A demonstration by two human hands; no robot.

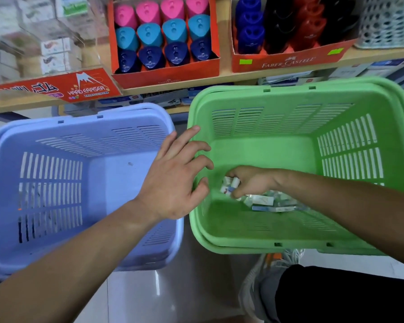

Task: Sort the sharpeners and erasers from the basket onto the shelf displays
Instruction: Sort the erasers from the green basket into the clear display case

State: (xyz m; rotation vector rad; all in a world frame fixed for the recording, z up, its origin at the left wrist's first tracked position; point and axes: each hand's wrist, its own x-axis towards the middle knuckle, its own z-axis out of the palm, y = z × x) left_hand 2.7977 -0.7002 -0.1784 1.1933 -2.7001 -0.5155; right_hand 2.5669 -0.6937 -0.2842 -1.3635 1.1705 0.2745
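A: Where are the erasers [264,201]?
B: On the floor of the green basket [266,148], in a small pile. The right hand [252,183] grips a few of them there.
A: And the left hand [173,178]?
B: Its fingers are spread and hold nothing, over the green basket's rim, beside the blue basket [44,127].
A: The sharpeners [163,33]?
B: In orange boxes [166,76] on the shelf [224,75].

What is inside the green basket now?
The green basket holds a small pile of wrapped erasers; the right hand grips a few. Whatever lies under the hand and forearm is hidden.
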